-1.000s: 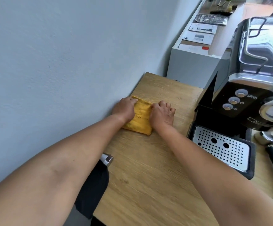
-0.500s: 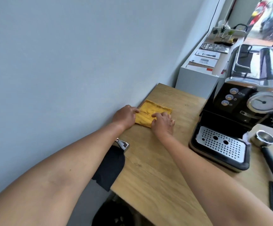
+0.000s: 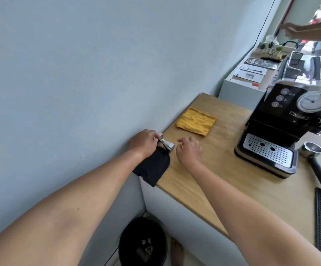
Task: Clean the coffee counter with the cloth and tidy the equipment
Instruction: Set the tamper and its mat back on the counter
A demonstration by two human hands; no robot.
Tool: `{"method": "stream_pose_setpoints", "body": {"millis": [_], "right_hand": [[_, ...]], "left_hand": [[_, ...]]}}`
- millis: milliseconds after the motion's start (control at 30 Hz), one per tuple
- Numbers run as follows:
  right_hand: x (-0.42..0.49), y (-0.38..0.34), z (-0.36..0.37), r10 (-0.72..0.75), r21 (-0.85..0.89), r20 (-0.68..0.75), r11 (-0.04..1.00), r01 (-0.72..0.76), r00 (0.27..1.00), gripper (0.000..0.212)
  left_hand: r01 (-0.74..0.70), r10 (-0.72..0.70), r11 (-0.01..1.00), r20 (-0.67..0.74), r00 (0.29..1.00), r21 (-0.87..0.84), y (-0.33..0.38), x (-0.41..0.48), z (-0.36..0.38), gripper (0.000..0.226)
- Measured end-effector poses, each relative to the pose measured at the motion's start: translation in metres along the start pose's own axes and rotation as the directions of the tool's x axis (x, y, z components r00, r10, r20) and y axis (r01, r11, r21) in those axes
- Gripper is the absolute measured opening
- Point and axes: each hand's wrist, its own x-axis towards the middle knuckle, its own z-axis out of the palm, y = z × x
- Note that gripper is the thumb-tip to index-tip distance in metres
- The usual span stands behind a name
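Left hand pinches silver metal piece at counter edge, right hand loosely curled and empty, folded yellow cloth flat at its 1 o'clock, untouched.

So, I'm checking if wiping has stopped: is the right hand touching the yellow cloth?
Apart. The head view shows bare wooden counter between the right hand and the yellow cloth.

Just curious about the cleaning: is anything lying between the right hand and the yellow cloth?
Nothing visible. Only bare wooden counter lies between the right hand and the yellow cloth; the metal piece the left hand holds sits off to the side.
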Motion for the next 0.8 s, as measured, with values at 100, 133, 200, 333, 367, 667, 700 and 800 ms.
{"method": "stream_pose_setpoints", "body": {"millis": [100,133,200,333,367,667,700,800], "right_hand": [[-0.011,-0.014,0.007,0.038,0.006,0.042,0.999,-0.038,0.998,0.041],[-0.012,-0.018,0.009,0.057,0.011,0.064,0.998,-0.058,0.996,0.047],[-0.012,-0.025,0.012,0.086,0.032,0.119,0.995,-0.09,0.989,0.058],[-0.01,-0.033,0.019,0.073,-0.016,0.203,0.997,-0.071,0.976,0.068],[-0.008,-0.033,0.019,0.071,-0.029,0.212,0.997,-0.066,0.975,0.068],[0.011,-0.019,0.034,0.012,0.004,0.175,1.0,-0.013,0.985,0.049],[0.013,-0.016,0.035,-0.004,0.008,0.166,1.0,0.003,0.986,0.047],[0.015,-0.011,0.036,-0.032,0.079,0.156,0.997,0.02,0.987,0.044]], "left_hand": [[0.111,-0.111,0.994,0.003,0.994,0.015,-0.016,-0.032,-0.003,0.016],[0.164,-0.165,0.986,0.005,0.986,0.017,-0.02,-0.042,-0.002,0.018],[0.276,-0.277,0.961,0.012,0.961,0.025,-0.031,-0.061,0.002,0.032],[0.523,-0.515,0.848,0.103,0.851,-0.086,-0.061,-0.093,0.021,0.063],[0.585,-0.563,0.787,0.16,0.811,-0.196,-0.067,-0.099,0.028,0.064],[0.609,-0.56,0.014,0.499,0.662,-0.793,-0.062,-0.098,0.065,0.025],[0.596,-0.555,-0.019,0.504,0.661,-0.802,-0.059,-0.096,0.069,0.023],[0.541,-0.583,-0.068,0.473,0.66,-0.838,-0.054,-0.093,0.078,0.016]]}}
